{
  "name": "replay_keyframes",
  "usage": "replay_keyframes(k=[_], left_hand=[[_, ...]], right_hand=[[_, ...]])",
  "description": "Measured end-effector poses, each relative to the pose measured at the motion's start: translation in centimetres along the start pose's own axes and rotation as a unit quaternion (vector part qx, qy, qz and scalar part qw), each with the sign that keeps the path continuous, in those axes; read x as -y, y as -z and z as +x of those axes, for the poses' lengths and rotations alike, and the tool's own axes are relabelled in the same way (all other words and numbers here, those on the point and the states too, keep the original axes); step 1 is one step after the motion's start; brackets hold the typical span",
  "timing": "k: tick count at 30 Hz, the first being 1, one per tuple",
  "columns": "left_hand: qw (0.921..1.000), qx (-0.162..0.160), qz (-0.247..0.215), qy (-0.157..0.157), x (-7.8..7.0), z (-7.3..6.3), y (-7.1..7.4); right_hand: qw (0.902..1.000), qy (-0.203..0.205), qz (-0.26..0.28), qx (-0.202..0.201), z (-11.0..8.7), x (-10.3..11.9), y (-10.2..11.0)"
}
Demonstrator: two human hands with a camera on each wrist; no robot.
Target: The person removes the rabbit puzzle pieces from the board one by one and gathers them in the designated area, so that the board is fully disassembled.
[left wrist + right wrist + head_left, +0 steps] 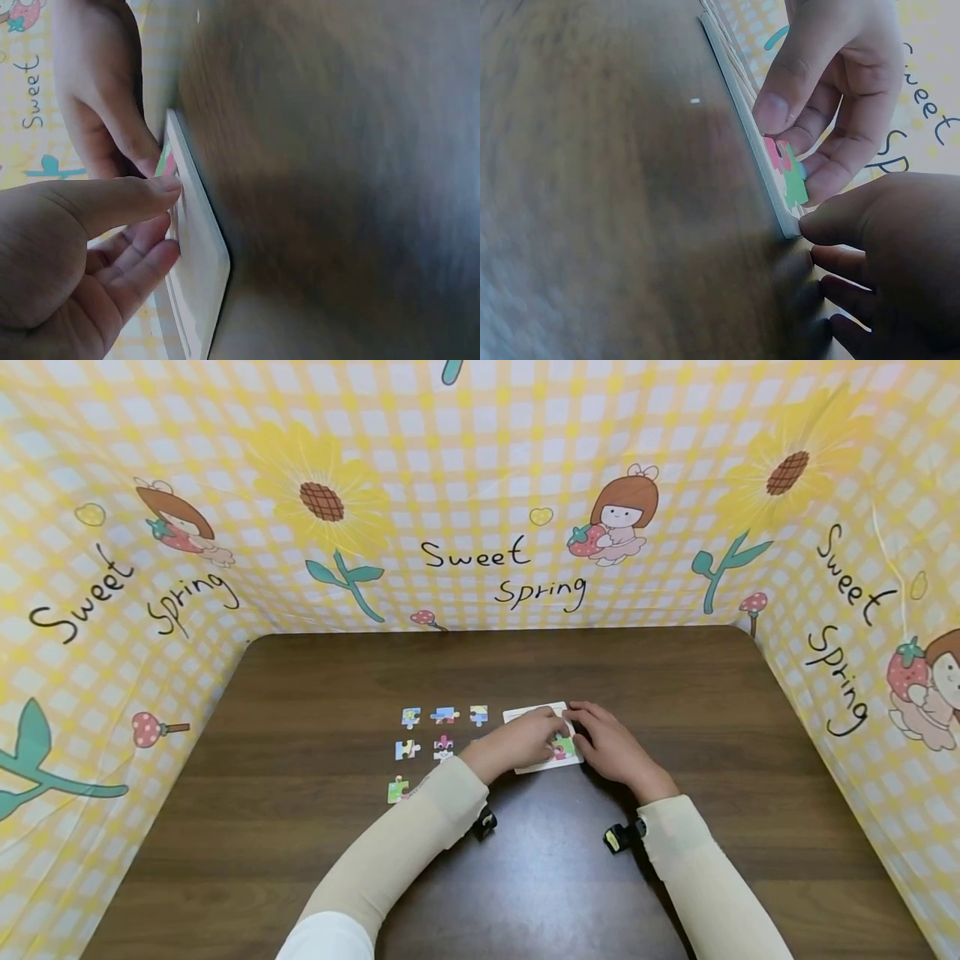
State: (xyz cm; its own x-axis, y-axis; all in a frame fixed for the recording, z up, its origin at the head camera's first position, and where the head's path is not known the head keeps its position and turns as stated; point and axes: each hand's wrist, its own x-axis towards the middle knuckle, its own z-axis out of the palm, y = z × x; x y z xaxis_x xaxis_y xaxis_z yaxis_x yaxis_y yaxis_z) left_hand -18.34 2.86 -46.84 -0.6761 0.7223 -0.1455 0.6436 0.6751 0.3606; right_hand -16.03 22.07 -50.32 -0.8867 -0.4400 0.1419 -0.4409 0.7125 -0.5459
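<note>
A white puzzle board (pixel 547 767) lies on the table in front of both hands. At its right end is a green and pink puzzle piece (pixel 793 176), seemingly tilted in the right wrist view. My left hand (pixel 521 743) reaches over the board, thumb and fingers pinched at this piece; its fingers partly hide the grip. Beside the board's right edge, my right hand (pixel 615 750) rests with fingers extended, its thumb (pixel 832 221) touching the corner. Most of the board's face is covered by the left hand in the head view.
Several loose puzzle pieces lie in rows left of the board, among them a blue one (pixel 445 716), a pink one (pixel 443 747) and a green one (pixel 397 789). My left forearm partly covers that group. Patterned yellow cloth (pixel 480 468) walls the brown table (pixel 322 693) on three sides.
</note>
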Motion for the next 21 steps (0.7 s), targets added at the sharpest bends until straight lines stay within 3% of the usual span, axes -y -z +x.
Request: replay_keyframes(k=[9, 16, 21], left_hand=[[0.9991, -0.030, 0.022, -0.019, 0.1, 0.0, -0.1], [0.9990, -0.035, 0.027, -0.003, 0.2, -0.3, -0.2], [0.9996, -0.029, 0.006, 0.004, 0.6, -1.0, -0.1]], right_hand=[[1.0000, 0.002, 0.005, -0.003, 0.1, 0.1, 0.1], [1.0000, 0.001, 0.001, 0.002, 0.1, 0.2, 0.1], [1.0000, -0.005, -0.001, 0.004, 0.0, 0.2, 0.1]])
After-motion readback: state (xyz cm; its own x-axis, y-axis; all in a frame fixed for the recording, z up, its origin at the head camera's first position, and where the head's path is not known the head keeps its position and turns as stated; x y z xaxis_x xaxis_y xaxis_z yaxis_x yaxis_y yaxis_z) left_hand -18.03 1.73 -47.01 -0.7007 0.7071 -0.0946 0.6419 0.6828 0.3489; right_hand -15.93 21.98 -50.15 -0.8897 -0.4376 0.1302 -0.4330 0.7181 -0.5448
